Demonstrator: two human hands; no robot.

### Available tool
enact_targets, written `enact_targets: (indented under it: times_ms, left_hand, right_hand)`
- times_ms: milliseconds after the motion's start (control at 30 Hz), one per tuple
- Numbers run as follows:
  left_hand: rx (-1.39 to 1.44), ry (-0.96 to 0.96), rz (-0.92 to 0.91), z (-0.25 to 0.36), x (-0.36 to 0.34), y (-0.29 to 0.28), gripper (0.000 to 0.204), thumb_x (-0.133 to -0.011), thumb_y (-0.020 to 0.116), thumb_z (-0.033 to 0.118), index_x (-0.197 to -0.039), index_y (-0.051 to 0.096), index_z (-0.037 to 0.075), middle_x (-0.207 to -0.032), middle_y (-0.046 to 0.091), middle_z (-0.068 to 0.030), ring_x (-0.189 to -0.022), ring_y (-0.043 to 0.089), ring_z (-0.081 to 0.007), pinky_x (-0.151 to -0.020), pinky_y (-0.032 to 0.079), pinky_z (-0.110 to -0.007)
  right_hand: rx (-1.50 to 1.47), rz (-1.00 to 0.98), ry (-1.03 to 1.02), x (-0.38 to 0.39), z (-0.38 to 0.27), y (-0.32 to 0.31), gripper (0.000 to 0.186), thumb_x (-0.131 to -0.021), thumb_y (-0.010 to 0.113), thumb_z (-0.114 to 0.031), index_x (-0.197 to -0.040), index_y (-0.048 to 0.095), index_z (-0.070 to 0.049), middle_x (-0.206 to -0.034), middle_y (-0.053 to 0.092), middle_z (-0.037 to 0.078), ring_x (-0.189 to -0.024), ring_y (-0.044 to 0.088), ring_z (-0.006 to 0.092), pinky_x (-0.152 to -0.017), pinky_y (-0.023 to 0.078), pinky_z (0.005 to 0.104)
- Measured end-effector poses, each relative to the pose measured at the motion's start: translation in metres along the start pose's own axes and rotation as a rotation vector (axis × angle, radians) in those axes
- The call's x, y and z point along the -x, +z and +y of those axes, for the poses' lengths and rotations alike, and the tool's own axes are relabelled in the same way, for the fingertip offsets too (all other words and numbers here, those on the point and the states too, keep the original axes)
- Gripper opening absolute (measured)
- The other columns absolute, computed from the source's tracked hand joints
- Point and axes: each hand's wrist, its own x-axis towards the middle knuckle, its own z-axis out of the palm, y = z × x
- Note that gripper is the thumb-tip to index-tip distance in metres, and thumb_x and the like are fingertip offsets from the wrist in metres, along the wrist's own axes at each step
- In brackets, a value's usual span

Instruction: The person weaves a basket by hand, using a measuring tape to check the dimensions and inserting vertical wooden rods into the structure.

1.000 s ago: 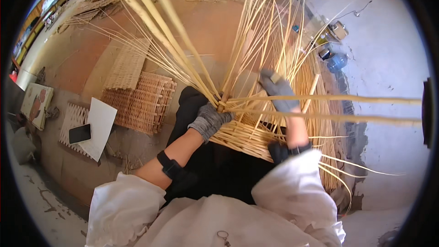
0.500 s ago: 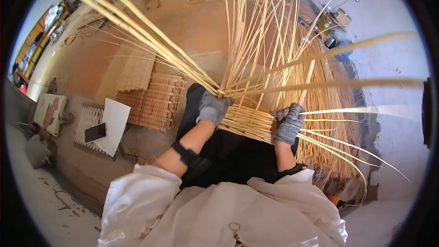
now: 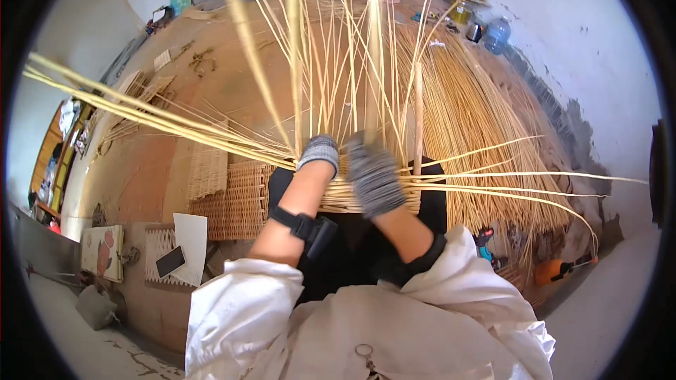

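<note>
A half-woven wicker piece of pale cane lies across my lap, with long loose cane stakes fanning up and out from it. My left hand, in a grey glove, grips the stakes at the woven edge. My right hand, also gloved in grey, lies over the weave just right of it, fingers closed on the canes. A black strap sits on my left forearm. Both white sleeves are pushed up.
A big bundle of straight canes lies on the floor to the right. Woven panels lie to the left, with a white sheet and a dark phone. Jars and a blue bottle stand by the far wall.
The view has swung so the stakes now stand straight ahead. My right hand moved left from the weave's right edge to sit close beside my left hand.
</note>
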Motion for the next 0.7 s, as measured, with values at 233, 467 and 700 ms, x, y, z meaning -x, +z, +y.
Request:
enact_targets:
  times_ms: [233,467,700]
  left_hand:
    - [0.454,0.297,-0.013,0.010,0.025,0.028,0.038,-0.075,0.070,0.031,-0.097,0.065,0.001,-0.094,0.065,-0.0206,-0.091,0.062,-0.0313,-0.085,0.047,-0.035]
    - [0.209,0.109,-0.049,0.016,0.011,0.026,0.050,-0.078,0.059,0.048,-0.100,0.066,0.003,-0.101,0.062,-0.0235,-0.096,0.060,-0.0357,-0.086,0.046,-0.041]
    - [0.381,0.007,-0.130,0.030,0.024,0.003,0.059,-0.070,0.068,0.052,-0.102,0.066,0.002,-0.105,0.063,-0.0179,-0.101,0.060,-0.0307,-0.088,0.045,-0.037]
  right_hand:
    - [-0.061,0.082,0.088,-0.003,-0.076,-0.041,0.009,-0.085,0.053,-0.004,-0.091,0.056,0.002,-0.082,0.061,0.015,-0.074,0.063,0.0247,-0.062,0.054,0.0328]
    - [1.145,0.005,-0.238,-0.127,-0.097,0.042,0.042,-0.090,0.051,-0.030,-0.123,0.044,-0.006,-0.097,0.059,0.014,-0.087,0.057,0.0238,-0.074,0.048,0.0341]
    - [-0.329,0.293,-0.113,0.020,-0.071,-0.049,0.013,-0.093,0.047,-0.011,-0.101,0.048,-0.001,-0.060,0.047,0.003,-0.054,0.051,0.0131,-0.054,0.048,0.0284]
